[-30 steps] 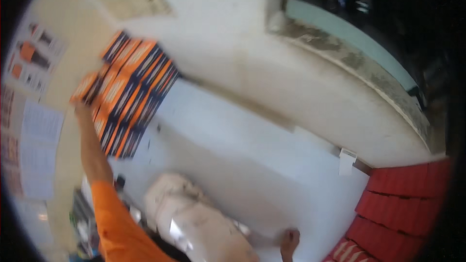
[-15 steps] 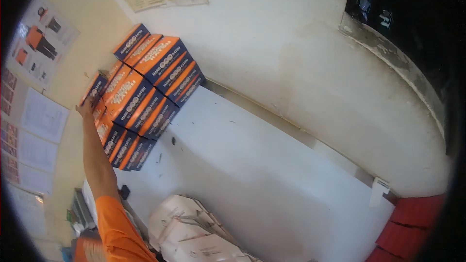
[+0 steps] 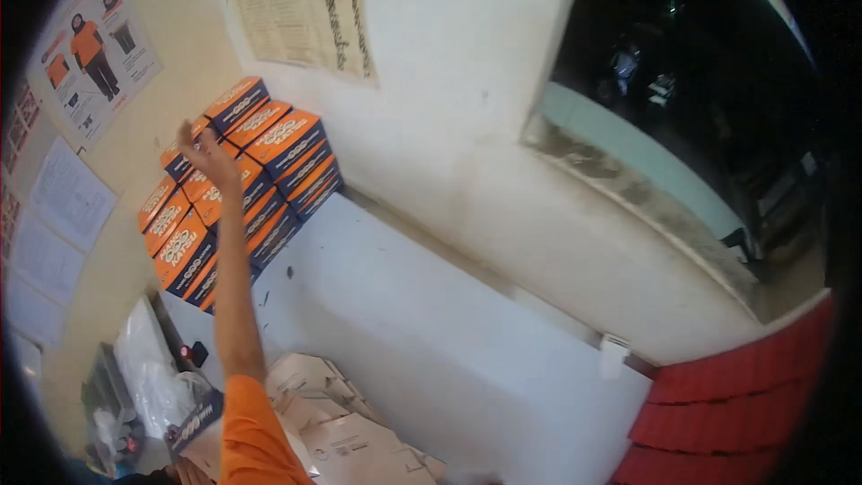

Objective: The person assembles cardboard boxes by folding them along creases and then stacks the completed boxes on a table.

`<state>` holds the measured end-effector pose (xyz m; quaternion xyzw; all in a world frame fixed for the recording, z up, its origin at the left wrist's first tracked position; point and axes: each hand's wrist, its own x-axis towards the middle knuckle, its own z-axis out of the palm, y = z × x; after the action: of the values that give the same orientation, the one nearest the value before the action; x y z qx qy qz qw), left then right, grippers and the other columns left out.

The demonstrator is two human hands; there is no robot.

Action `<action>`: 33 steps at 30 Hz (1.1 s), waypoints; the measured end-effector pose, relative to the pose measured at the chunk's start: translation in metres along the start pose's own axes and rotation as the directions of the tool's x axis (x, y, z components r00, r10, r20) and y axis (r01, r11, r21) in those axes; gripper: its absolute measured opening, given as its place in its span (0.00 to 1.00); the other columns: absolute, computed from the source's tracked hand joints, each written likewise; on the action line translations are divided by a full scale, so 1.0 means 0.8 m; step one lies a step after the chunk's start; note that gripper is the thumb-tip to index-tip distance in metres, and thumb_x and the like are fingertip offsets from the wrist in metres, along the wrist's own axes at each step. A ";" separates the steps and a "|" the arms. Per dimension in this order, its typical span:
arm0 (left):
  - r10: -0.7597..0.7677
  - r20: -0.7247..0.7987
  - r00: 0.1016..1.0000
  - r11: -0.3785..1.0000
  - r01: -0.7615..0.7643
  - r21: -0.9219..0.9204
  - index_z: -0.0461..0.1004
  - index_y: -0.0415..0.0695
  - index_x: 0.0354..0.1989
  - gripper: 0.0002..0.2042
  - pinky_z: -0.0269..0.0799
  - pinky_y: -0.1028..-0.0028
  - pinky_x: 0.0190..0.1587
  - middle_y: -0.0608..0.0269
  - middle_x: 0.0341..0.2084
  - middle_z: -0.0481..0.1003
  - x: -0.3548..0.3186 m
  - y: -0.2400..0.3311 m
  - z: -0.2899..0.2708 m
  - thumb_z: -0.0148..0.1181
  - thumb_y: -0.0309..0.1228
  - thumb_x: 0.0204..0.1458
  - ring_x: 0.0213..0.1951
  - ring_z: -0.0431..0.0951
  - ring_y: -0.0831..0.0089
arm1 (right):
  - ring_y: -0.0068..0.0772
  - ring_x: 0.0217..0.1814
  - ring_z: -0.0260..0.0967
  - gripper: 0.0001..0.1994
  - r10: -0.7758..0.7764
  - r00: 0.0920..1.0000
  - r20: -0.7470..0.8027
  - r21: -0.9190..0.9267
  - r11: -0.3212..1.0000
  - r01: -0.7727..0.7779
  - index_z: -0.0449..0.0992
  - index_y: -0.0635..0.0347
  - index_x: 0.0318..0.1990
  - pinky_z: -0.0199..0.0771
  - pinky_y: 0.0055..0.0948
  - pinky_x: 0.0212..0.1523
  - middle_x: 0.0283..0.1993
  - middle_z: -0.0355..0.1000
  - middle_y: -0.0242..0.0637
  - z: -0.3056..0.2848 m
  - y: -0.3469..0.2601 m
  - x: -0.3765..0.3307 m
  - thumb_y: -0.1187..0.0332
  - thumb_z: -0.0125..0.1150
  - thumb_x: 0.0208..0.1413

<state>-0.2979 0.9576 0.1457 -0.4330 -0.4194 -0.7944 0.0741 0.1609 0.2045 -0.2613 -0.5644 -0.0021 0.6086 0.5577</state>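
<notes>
At the far left end of the desk [image 3: 413, 332], the left hand [image 3: 208, 157] hangs over the stacked boxes [image 3: 301, 145], just by the box [image 3: 173, 160] at the rear of the middle row. Compared with half a second ago, the hand has come up and inward from the side nearest the yellow wall [image 3: 193, 54], where it was at the end of what looks like this same box. The box now lies in line with its row, and the boxes nearer the person, partly covered by the arm then, show plainly. This suggests the box is let go and resting in the stack rather than carried. The fingers are spread well apart and nothing can be seen in their hold; whether they brush a box underneath cannot be told. Behind the hand, the orange sleeve [image 3: 251, 431] comes up from the lower edge, beside the beige packs [image 3: 350, 449]. The right hand, visible low over the desk a second ago, can no longer be made out.
</notes>
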 end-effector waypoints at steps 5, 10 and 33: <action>-0.302 -0.050 0.952 0.886 0.261 -0.384 0.61 0.32 0.55 0.17 0.57 0.63 0.63 0.49 0.54 0.66 -0.222 0.212 0.040 0.49 0.26 0.59 0.60 0.63 0.60 | 0.38 0.54 0.69 0.23 0.130 0.991 0.034 -0.686 0.724 -0.071 0.66 0.62 0.61 0.71 0.32 0.52 0.57 0.70 0.45 0.055 -0.098 -0.059 0.66 0.54 0.59; -0.437 0.619 0.653 0.819 0.573 -0.026 0.69 0.37 0.42 0.07 0.61 0.67 0.57 0.53 0.42 0.71 -0.499 0.423 -0.055 0.50 0.24 0.56 0.49 0.70 0.59 | 0.41 0.53 0.70 0.23 0.128 0.983 0.130 -0.719 0.695 0.004 0.67 0.61 0.60 0.71 0.33 0.51 0.57 0.70 0.47 0.029 -0.111 -0.128 0.63 0.55 0.59; -0.612 0.736 -0.290 0.745 -0.524 0.413 0.47 0.51 0.72 0.58 0.50 0.37 0.63 0.42 0.71 0.31 -0.610 0.513 -0.639 0.70 0.62 0.32 0.71 0.30 0.37 | 0.36 0.49 0.72 0.24 -0.123 0.986 0.116 -0.720 0.673 0.169 0.67 0.56 0.59 0.74 0.35 0.50 0.47 0.74 0.44 -0.316 -0.031 -0.458 0.54 0.60 0.60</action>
<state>-0.1206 0.2027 -0.1129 -0.7990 -0.5616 0.1119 -0.1837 0.2569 -0.1940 -0.0865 -0.7195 -0.3043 0.5272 0.3344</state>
